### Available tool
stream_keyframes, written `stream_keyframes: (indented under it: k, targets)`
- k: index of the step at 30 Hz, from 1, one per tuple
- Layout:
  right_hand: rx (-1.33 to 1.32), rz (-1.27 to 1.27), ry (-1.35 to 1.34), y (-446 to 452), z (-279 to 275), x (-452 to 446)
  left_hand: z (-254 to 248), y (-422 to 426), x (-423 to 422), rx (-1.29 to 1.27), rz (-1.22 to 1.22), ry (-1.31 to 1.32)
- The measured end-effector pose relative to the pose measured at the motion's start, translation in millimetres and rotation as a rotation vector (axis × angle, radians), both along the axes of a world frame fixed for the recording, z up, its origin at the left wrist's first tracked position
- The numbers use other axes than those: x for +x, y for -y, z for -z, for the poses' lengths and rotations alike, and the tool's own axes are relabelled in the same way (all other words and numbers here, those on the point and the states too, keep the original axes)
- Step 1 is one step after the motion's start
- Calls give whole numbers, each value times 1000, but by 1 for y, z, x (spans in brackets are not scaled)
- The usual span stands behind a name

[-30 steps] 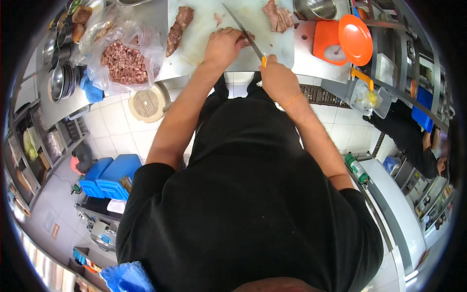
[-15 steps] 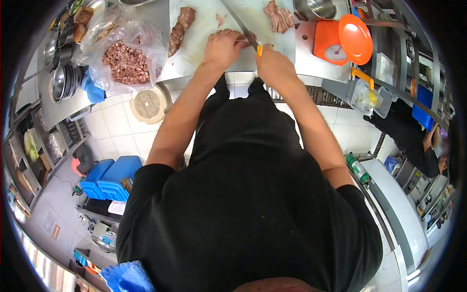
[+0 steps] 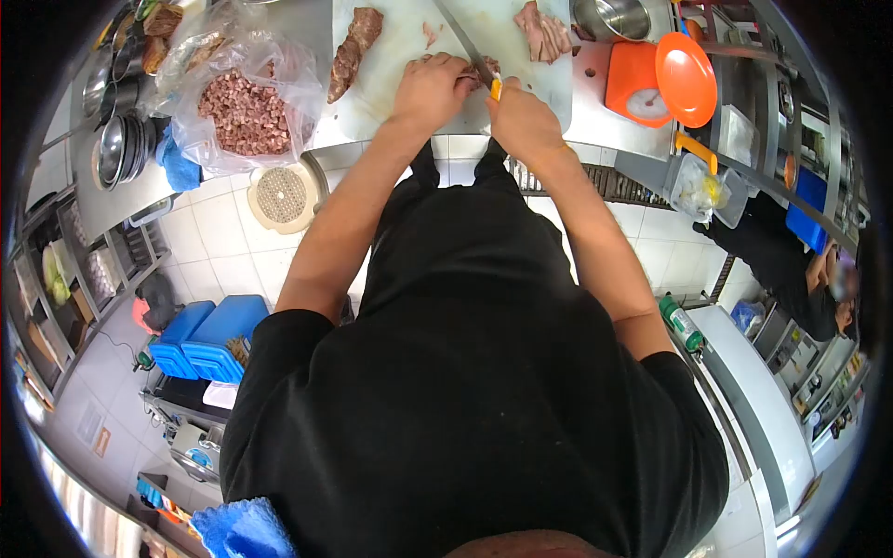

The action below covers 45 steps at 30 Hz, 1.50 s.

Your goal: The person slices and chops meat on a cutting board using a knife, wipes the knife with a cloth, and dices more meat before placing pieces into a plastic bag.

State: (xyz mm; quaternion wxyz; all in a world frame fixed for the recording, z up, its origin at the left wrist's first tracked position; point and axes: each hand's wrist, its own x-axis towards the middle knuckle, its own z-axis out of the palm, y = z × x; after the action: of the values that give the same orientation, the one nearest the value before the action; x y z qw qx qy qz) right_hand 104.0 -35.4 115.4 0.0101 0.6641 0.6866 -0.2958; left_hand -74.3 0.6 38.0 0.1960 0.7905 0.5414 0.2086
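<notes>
Meat [image 3: 493, 66] is pinned by the left hand [image 3: 431, 93], the knife [image 3: 463, 39] gripped by the right hand [image 3: 523, 121] — fingertips [image 3: 459, 65] could be nicked if meat slips.

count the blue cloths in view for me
2: one blue cloth beside the bag of diced meat, the other at lower left against the black shirt. More may be hidden.

Before us, a knife handle [image 3: 496, 90] in yellow, our whitish board [image 3: 400, 102], our orange scale [image 3: 635, 86], our blue cloth [image 3: 177, 166].
</notes>
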Motion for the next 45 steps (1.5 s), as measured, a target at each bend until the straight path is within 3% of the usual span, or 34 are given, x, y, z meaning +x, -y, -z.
stream_keyframes:
  k: [4, 10, 14, 20, 28, 38, 45]
  targets:
    - [-64, 21, 38, 25, -14, 1, -3, 0, -6, -1, 10, 26]
    - [32, 74, -21, 12, 45, -13, 5, -4, -4, 49, 71, 38]
    - [97, 12, -45, -5, 28, -8, 4, -5, -9, 54, 53, 37]
    - [-53, 41, 35, 30, -17, -8, 0, 2, -19, 28, 41, 44]
    - [0, 99, 1, 15, 41, -26, 2, -3, -19, 19, 123, -13]
    - [-97, 68, 44, 37, -27, -25, 5, -2, -28, 18, 91, 90]
    - [8, 131, 2, 30, 38, -37, 11, -9, -25, 37, 132, 68]
